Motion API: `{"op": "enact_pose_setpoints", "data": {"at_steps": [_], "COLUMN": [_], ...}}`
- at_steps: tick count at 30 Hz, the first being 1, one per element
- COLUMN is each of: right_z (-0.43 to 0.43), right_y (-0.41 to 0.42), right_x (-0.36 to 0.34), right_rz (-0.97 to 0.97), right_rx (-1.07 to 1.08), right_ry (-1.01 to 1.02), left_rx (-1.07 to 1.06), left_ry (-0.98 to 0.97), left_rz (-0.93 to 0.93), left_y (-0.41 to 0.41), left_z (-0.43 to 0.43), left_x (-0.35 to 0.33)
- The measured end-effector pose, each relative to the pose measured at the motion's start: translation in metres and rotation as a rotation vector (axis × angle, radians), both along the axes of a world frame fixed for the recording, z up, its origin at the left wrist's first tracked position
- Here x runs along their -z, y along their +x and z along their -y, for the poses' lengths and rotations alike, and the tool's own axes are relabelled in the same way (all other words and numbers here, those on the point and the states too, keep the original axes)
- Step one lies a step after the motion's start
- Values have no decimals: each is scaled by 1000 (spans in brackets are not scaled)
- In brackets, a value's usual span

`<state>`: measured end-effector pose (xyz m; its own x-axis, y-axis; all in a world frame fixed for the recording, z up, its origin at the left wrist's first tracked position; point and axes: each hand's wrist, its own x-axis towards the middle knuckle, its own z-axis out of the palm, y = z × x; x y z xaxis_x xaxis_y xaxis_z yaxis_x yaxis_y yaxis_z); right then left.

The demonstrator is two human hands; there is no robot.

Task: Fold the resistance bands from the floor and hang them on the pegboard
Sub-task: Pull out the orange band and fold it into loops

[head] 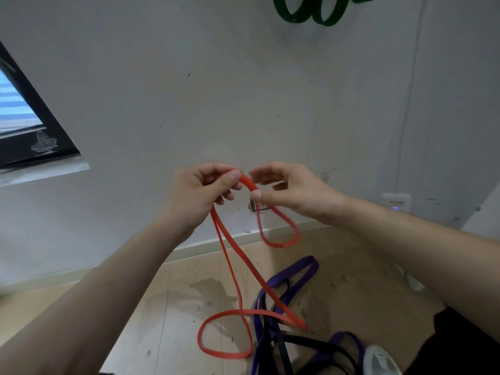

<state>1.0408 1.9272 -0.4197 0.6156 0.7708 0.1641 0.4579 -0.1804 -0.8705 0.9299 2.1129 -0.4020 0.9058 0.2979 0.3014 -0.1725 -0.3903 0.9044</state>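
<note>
A thin red resistance band [234, 269] hangs from both hands in front of the white wall. My left hand [198, 193] is closed around its top bend, with two strands dropping to a loop that rests on the floor. My right hand [290, 190] pinches the band between thumb and fingers, and a short loop dangles below it. A purple band [290, 277] and a black band [319, 345] lie tangled on the floor below. A green band [308, 10] hangs high on the wall at the top edge.
The wooden floor [173, 307] meets the wall at a pale baseboard [205, 246]. A dark-framed window [29, 131] is at the left. A white shoe [380, 361] shows at the bottom right, and a white wall device [396, 201] sits at the right.
</note>
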Motion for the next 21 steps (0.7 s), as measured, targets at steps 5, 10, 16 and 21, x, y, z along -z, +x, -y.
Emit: {"op": "enact_pose_setpoints", "data": {"at_steps": [5, 10, 16, 21], "right_z": [1, 8, 17, 24], "right_y": [-5, 1, 6, 20], "right_x": [-6, -12, -24, -31], "right_rz": [-64, -33, 30, 33], "right_rx": [-47, -12, 27, 168], "right_ry": [83, 147, 268, 437], "left_rx": [37, 81, 134, 161], "left_ry": [-6, 75, 144, 215], "left_rz": [1, -31, -120, -229], "left_y": [0, -2, 4, 11], "left_z": [5, 4, 3, -2], "left_x": [1, 3, 15, 26]}}
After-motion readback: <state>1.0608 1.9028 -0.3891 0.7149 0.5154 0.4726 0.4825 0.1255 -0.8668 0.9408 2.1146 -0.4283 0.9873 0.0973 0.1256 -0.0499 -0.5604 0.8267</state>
